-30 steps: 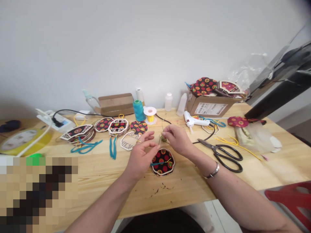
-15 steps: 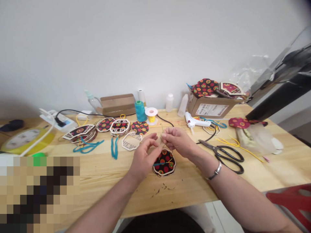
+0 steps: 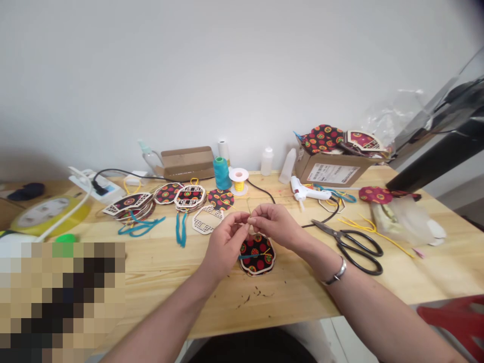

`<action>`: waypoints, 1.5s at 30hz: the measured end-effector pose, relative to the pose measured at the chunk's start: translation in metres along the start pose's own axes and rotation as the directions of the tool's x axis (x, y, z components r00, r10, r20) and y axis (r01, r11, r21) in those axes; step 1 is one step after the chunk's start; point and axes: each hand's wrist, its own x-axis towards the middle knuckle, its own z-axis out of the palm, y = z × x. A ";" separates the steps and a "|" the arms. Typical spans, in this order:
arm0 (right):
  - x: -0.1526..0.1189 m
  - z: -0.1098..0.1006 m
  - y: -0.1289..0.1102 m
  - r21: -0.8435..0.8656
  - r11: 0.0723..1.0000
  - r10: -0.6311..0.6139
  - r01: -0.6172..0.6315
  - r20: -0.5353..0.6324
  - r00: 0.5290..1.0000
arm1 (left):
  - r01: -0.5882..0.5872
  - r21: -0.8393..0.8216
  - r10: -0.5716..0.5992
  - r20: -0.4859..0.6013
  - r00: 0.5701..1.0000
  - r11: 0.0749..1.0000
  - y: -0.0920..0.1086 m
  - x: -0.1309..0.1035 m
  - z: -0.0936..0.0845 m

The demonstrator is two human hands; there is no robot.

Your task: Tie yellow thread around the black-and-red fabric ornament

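Over the middle of the table, my left hand (image 3: 228, 241) and my right hand (image 3: 273, 225) meet at the fingertips. My right hand pinches a thin yellow-green cord (image 3: 248, 204), whose end sticks up above the fingers. The left thumb and fingers are closed at the same spot; what lies between them is too small to make out. Just below the hands lies a patterned black and red fabric piece (image 3: 257, 258) in a pale scalloped frame, with a teal and yellow cord across it. An empty lattice frame (image 3: 207, 220) rests left of the hands.
Large scissors (image 3: 350, 242) and a white glue gun (image 3: 308, 191) lie to the right. Behind stand a teal thread cone (image 3: 221, 174), a yellow spool (image 3: 239, 182) and a full cardboard box (image 3: 333, 169). Decorated pieces (image 3: 130, 205) are stacked at left, near a power strip (image 3: 96, 186).
My left hand has moved up to my right, and its fingers have closed near the cord. The hands now touch. The whole view has shifted slightly.
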 end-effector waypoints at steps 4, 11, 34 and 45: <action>0.000 0.000 0.002 -0.058 0.998 -0.017 0.015 -0.036 0.999 | 0.061 0.026 -0.061 0.001 0.998 0.998 0.000 0.000 -0.002; 0.002 -0.002 0.002 -0.074 0.997 -0.016 0.011 -0.056 0.998 | 0.047 0.077 -0.045 -0.030 0.999 0.996 -0.001 0.003 -0.004; -0.002 -0.007 0.001 0.263 0.961 0.052 -0.088 0.140 0.989 | 0.180 -0.209 -0.173 0.053 0.984 0.961 -0.002 0.008 -0.006; 0.000 -0.006 0.001 0.214 0.975 0.023 -0.051 0.131 0.991 | 0.161 -0.198 -0.173 -0.043 0.984 0.967 0.000 0.007 -0.006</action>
